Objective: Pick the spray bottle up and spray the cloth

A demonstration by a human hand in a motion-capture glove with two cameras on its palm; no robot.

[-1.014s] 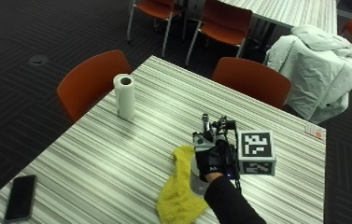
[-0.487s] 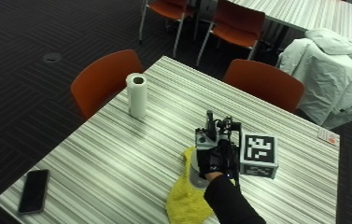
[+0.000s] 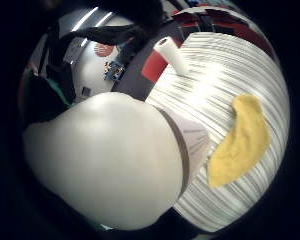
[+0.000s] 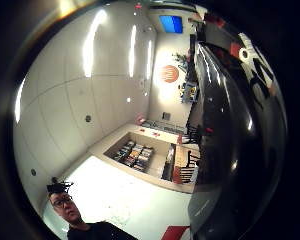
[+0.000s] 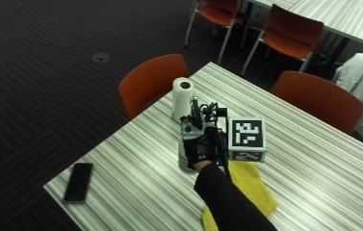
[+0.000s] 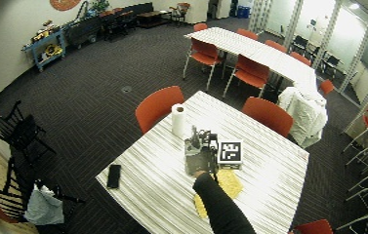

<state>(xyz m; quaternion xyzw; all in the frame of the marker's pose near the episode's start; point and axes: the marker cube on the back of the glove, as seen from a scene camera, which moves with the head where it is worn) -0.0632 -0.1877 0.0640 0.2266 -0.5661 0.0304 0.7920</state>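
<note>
My gloved right hand point(image 5: 200, 144) is wrapped around a white spray bottle point(image 5: 185, 162) that stands upright near the middle of the striped table point(image 5: 136, 159). The bottle's pale body point(image 3: 110, 160) fills much of the little finger side palm view, close to the palm. A yellow cloth point(image 5: 248, 185) lies flat on the table beside the bottle, on the side towards the person. The same cloth point(image 3: 242, 140) shows on the striped top past the bottle. I cannot tell whether the bottle's base touches the table.
A white paper towel roll point(image 5: 181, 98) stands just beyond the hand near the table's far edge. A black phone point(image 5: 78, 181) lies near the table's corner. Orange chairs point(image 5: 152, 82) stand along the far edges. The thumb side palm view shows only the room.
The outside camera has shifted, so the whole picture has turned. My hand stays around the bottle beside the cloth, with no clear move of its own.
</note>
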